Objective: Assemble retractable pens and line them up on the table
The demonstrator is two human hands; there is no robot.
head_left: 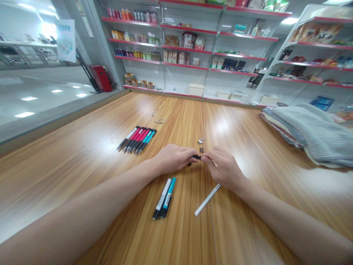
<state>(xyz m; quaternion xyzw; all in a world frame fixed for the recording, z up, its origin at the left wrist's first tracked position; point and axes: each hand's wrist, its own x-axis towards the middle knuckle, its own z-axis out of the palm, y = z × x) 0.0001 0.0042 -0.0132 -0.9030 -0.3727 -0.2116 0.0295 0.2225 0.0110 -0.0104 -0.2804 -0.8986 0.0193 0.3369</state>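
Note:
My left hand (174, 159) and my right hand (223, 167) meet over the middle of the wooden table (82, 158). Both are closed on a small black pen part (197, 157) held between their fingertips. Below my hands lie a white pen and a teal pen (164, 198) side by side. A white pen tube (207, 200) rests by my right wrist. Just beyond my fingers sit a small black piece (201, 149) and a metal clip (201, 140).
A row of several red, teal and grey pens (137, 140) lies at the left centre. A thin spring (160, 121) rests farther back. Folded cloths (311, 130) are stacked at the right. Shop shelves (187, 48) with goods line the back.

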